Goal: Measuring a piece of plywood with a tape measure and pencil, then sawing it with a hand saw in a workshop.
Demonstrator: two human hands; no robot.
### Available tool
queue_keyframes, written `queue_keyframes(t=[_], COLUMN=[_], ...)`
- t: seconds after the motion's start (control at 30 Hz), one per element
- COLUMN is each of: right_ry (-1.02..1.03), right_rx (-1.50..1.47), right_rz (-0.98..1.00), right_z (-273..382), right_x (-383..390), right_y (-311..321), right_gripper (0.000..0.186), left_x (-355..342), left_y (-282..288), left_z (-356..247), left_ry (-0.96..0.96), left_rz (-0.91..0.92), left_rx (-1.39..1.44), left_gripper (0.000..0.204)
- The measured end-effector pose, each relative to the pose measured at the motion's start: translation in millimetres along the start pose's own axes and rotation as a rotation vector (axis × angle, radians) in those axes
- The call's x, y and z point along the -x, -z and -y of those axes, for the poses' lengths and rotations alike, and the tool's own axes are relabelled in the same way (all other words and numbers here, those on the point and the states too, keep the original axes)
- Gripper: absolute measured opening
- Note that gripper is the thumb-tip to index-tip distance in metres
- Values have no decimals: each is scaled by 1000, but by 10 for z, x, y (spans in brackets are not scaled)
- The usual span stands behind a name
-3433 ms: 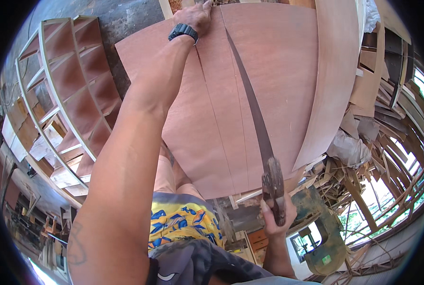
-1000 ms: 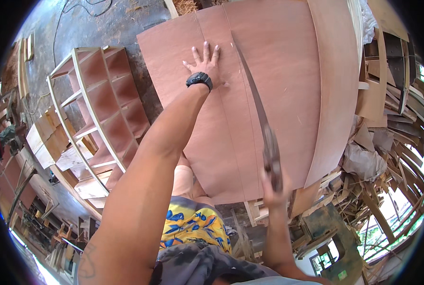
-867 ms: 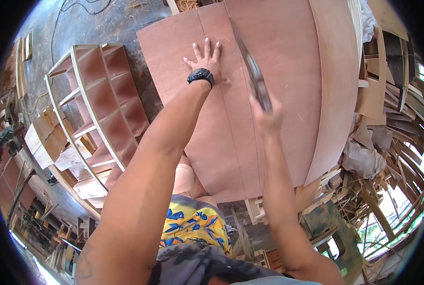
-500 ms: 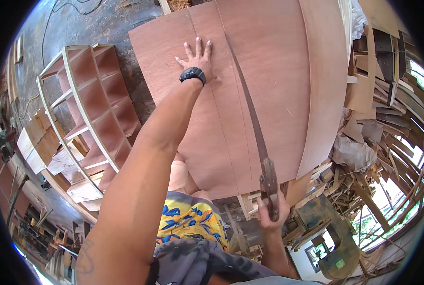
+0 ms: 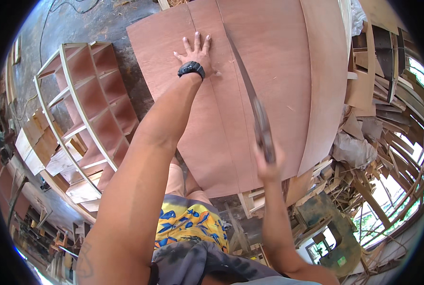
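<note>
Reddish board (image 5: 283, 71) bears the splayed left grip (image 5: 196, 57), while the right grip (image 5: 272, 166), clamped round the saw (image 5: 259, 114), now sits farther up it, apparently mid-cut.

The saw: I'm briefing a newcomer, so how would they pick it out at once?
Start with the large reddish-brown sheet at the upper middle. Against it, to the right of the dark wristwatch, the saw slants down into the right grip. It is the only long, dark, tapering shape there; the wristwatch is compact.
</note>
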State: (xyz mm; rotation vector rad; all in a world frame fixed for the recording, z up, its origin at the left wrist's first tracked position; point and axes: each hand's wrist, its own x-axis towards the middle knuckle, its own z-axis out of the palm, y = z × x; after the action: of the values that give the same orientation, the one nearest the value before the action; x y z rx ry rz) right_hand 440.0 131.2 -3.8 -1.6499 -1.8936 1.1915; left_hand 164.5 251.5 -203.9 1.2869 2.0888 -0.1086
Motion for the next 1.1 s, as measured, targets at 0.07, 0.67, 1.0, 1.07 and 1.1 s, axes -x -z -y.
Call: queue_keyframes(t=[0.07,0.67,1.0,1.07,1.1], right_ry=[-214,-137,49,0,-30], right_rx=[-7,47,72,37,69], right_rz=[41,39,-58,-61,-63], right_z=[373,161,-386,-350,-292], right_x=[751,478,-845,-1413,-1562], right_y=[532,414,-249,-598,-648], right_gripper=[50,34,18,25,27], left_x=[8,20,15,13,-13], left_y=[-10,-22,-80,-109,-109], left_z=[-61,-1,-138,-156,-171], left_ry=[-10,-20,-39,-46,-51], left_rz=[-2,-13,-25,-26,-34], left_rx=[10,-2,22,27,35], left_gripper=[136,132,129,130,130])
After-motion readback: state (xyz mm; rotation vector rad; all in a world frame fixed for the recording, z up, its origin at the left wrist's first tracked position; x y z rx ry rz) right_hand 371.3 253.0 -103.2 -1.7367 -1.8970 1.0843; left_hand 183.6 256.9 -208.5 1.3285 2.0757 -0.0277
